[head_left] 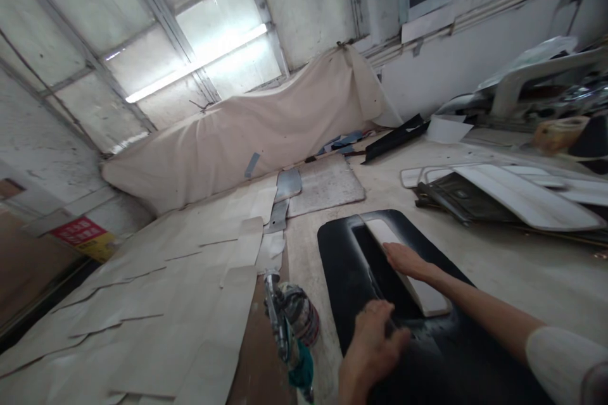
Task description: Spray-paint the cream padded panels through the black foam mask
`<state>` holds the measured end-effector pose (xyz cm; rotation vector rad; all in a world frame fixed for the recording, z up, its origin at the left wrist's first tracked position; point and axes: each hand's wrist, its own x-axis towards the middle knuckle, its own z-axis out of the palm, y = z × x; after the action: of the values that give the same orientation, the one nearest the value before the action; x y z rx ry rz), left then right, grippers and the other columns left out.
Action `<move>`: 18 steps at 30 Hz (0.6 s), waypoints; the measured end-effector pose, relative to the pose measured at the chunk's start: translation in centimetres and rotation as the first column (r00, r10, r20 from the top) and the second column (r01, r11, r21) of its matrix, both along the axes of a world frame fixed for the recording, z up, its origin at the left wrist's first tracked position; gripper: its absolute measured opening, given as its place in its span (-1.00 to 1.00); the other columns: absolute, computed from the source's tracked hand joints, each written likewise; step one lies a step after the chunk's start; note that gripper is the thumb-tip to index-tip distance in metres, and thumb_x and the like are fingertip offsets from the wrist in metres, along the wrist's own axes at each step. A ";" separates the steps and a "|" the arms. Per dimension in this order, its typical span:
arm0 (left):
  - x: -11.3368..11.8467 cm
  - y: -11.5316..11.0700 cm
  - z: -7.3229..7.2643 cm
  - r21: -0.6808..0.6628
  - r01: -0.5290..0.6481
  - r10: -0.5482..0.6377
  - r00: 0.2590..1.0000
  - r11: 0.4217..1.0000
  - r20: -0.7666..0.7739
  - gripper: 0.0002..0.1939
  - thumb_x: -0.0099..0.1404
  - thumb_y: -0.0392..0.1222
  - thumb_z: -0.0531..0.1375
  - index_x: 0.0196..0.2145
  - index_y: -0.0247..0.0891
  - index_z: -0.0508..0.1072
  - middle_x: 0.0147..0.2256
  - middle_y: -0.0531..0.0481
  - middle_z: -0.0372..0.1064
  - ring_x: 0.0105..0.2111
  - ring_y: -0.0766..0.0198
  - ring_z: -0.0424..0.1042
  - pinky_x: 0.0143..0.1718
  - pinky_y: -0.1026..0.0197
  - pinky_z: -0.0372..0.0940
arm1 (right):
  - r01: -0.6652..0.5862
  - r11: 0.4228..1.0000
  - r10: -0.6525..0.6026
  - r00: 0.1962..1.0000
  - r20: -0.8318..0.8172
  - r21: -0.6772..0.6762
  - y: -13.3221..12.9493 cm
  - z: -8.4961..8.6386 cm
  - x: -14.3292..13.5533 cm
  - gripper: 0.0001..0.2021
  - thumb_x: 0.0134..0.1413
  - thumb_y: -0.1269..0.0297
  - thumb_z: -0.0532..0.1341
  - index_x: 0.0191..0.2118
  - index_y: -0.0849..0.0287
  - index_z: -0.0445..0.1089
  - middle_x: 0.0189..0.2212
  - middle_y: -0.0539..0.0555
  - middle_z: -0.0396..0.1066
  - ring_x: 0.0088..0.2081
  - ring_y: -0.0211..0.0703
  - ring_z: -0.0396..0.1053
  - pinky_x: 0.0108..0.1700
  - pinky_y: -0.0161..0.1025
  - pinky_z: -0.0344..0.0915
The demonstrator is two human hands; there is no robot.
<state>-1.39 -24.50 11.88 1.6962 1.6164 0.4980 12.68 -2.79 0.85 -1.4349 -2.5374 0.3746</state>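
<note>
A large black sheet (pixel 342 266) with rounded corners lies on the table before me, dusted with pale spray marks. Along its middle rests a long off-white strip (pixel 427 297), beside a darker black band (pixel 389 272). My right hand (pixel 408 261) is closed over the strip's upper part, its fingertips at the left edge. Low over the sheet, left of the strip's near end, is my left hand (pixel 373 342), slightly blurred. Its thumb stands apart from its bent fingers, and I make out nothing held.
Left of the sheet stand a spray gun (pixel 280 316) and a stained can (pixel 304 313). Overlapping pale sheets (pixel 190 304) cover the left side. Stacked white and dark panels (pixel 527 196) lie at right, near a sewing machine (pixel 532 76). Behind hangs a beige cloth (pixel 285 120).
</note>
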 end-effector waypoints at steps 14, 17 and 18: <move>-8.0 22.7 -6.5 0.070 -0.839 0.819 0.503 0.539 -0.277 -0.56 0.22 -0.07 0.05 0.02 -0.28 0.18 -0.02 -0.14 0.25 -0.04 0.15 0.28 -0.06 -0.05 0.25 | 0.002 0.978 0.032 0.986 -0.164 0.208 0.1 -2.5 1.8 -0.64 0.04 0.45 -0.06 -0.06 0.30 0.31 -0.15 0.23 0.40 -0.10 -0.04 0.35 -0.03 -0.16 0.25; -9.3 24.3 -7.5 0.058 -0.855 0.826 0.478 0.516 -0.298 -0.59 0.21 -0.03 0.07 -0.04 -0.28 0.24 -0.06 -0.10 0.28 -0.07 0.17 0.29 -0.08 -0.03 0.26 | 0.017 0.980 0.018 0.984 -0.178 0.196 0.4 -3.3 2.0 -0.60 0.07 0.45 -0.12 -0.02 0.34 0.27 -0.14 0.25 0.40 -0.12 -0.04 0.36 -0.06 -0.16 0.29; -9.5 24.7 -7.8 0.063 -0.865 0.834 0.457 0.497 -0.310 -0.59 0.20 -0.03 0.07 -0.04 -0.27 0.24 -0.03 -0.12 0.25 -0.04 0.15 0.27 -0.07 -0.04 0.25 | 0.024 0.981 0.011 0.983 -0.183 0.190 0.4 -3.5 2.1 -0.60 0.08 0.44 -0.13 -0.01 0.36 0.26 -0.14 0.27 0.40 -0.12 -0.04 0.36 -0.06 -0.15 0.29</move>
<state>-10.92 0.18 4.05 0.7422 2.6656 0.6140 14.78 -2.37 -2.65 -1.2758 -2.3498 0.2407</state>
